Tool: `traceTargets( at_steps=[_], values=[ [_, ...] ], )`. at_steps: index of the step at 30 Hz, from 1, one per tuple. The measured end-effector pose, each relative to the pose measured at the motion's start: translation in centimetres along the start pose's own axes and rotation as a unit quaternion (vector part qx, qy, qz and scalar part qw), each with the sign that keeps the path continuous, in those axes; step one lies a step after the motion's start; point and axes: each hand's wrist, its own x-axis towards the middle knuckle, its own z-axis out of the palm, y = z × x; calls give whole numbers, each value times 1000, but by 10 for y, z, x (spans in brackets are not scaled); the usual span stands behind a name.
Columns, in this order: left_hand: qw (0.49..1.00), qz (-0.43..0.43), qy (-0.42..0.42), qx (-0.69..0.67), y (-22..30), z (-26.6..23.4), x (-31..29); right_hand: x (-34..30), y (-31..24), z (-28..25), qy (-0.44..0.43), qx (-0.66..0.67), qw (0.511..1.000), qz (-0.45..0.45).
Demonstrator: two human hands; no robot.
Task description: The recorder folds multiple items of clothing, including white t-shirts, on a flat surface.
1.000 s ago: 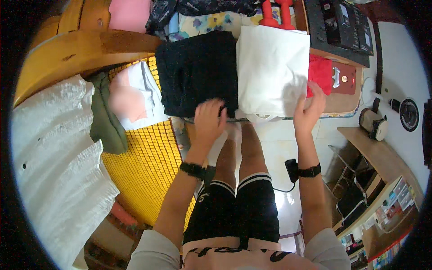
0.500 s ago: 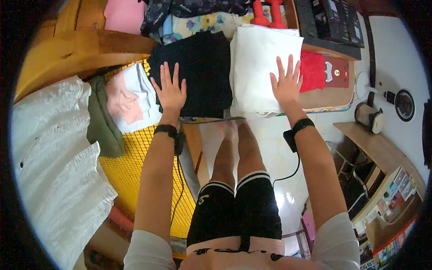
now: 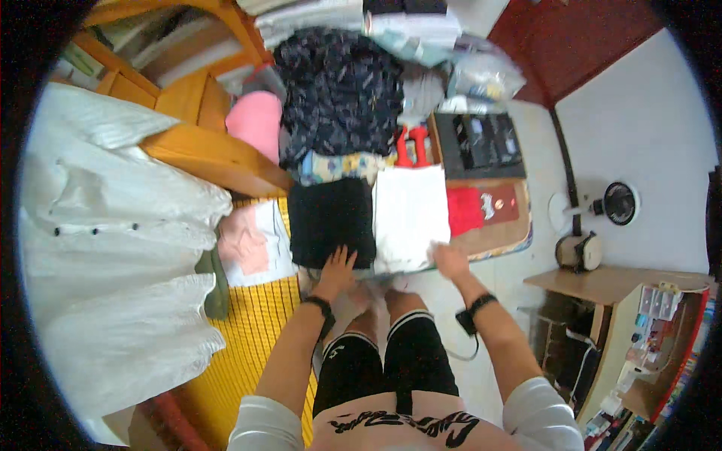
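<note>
A folded black garment (image 3: 331,218) and a folded white garment (image 3: 411,214) lie side by side in front of me. My left hand (image 3: 337,275) rests at the near edge of the black one, fingers spread and holding nothing. By the near right corner of the white stack is my right hand (image 3: 451,263). Blur hides how its fingers lie and whether they touch the cloth. Bands with small dark devices sit on both wrists.
Beyond the stacks lie red dumbbells (image 3: 412,146) and a dark patterned garment (image 3: 338,90). Red cloth (image 3: 465,210) is right of the white stack. At left are a pink and white folded garment (image 3: 256,244), a wooden chair (image 3: 218,161) and a hanging white shirt (image 3: 120,255).
Both hands have drawn back toward me, from flat on the stacks to their near edges. The right fingers are no longer spread over the white garment. The view has tilted up, showing more beyond.
</note>
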Motion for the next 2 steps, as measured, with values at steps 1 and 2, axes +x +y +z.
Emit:
traceTargets(
  at_steps=[1, 2],
  values=[
    [997, -37, -64, 10, -12, 7, -21, -16, -17, -12, -66, 66, 996, 0],
    [999, -26, -44, 8, -2, -8, -6, -12, -10, -38, -48, 51, 998, 5]
  ],
)
